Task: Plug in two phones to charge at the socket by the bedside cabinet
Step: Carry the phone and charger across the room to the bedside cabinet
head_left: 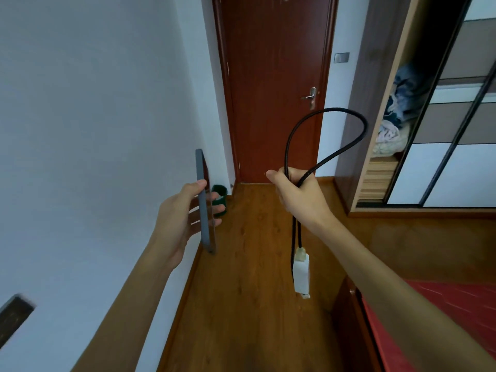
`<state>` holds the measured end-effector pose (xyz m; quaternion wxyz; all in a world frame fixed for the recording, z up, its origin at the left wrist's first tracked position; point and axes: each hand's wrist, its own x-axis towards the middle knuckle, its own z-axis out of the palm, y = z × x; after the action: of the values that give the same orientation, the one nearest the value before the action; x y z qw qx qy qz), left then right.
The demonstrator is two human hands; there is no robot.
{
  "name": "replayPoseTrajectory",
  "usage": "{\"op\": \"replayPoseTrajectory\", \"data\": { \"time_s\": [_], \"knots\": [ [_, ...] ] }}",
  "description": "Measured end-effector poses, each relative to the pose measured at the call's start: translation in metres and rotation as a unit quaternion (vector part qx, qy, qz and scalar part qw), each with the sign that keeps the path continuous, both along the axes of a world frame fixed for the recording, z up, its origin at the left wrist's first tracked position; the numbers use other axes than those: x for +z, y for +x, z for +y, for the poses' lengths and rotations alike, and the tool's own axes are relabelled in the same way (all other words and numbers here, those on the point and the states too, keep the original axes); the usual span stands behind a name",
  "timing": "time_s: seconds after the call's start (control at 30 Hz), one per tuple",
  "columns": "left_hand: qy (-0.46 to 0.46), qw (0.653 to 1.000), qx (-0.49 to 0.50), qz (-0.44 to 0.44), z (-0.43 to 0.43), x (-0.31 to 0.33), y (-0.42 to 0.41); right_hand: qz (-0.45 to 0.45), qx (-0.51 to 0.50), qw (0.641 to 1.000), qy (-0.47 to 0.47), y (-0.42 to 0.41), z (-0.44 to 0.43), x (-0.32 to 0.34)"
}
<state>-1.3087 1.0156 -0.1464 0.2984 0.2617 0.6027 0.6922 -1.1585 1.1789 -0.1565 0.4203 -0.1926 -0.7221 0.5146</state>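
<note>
A narrow strip of wooden floor runs between a white wall on the left and a red bed at the lower right. It ends at a closed red-brown door with a metal handle. To the right of the door stands a wardrobe with a sliding door part open and bundled clothes inside. A small green object sits on the floor in the corner by the door frame. A dark, blurred plate shows on the wall at the lower left.

1 phone is in view, held upright and edge-on in the air close to the wall. The left hand grips it, with the thumb on the near edge and the fingers wrapped around the far side.

The right hand, well apart from the left and level with it, is closed in a fist around a black braided cable. The cable arches in 1 loop above the fist. 2 strands hang below the fist, and on 1 of them a white charger plug dangles above the floor, near the corner of the bed.
</note>
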Motion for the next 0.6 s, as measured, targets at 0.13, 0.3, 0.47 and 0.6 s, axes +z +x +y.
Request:
{"op": "replayPoseTrajectory", "data": {
  "time_s": [0.13,0.3,0.47,0.6],
  "knots": [
    [0.009,0.999,-0.053,0.006,0.07,-0.001,-0.043,0.0,-0.028,1.0,0.004,-0.029,0.058,-0.003],
    [0.012,0.995,-0.098,-0.026,0.15,-0.006,-0.09,-0.012,-0.078,0.997,-0.022,-0.061,0.125,-0.003],
    [0.001,0.989,-0.143,-0.043,0.221,-0.011,-0.118,-0.007,-0.127,0.99,-0.055,-0.081,0.186,0.001],
    [-0.008,0.984,-0.173,-0.048,0.274,-0.017,-0.132,0.007,-0.153,0.985,-0.074,-0.091,0.237,-0.001]
  ]
}}
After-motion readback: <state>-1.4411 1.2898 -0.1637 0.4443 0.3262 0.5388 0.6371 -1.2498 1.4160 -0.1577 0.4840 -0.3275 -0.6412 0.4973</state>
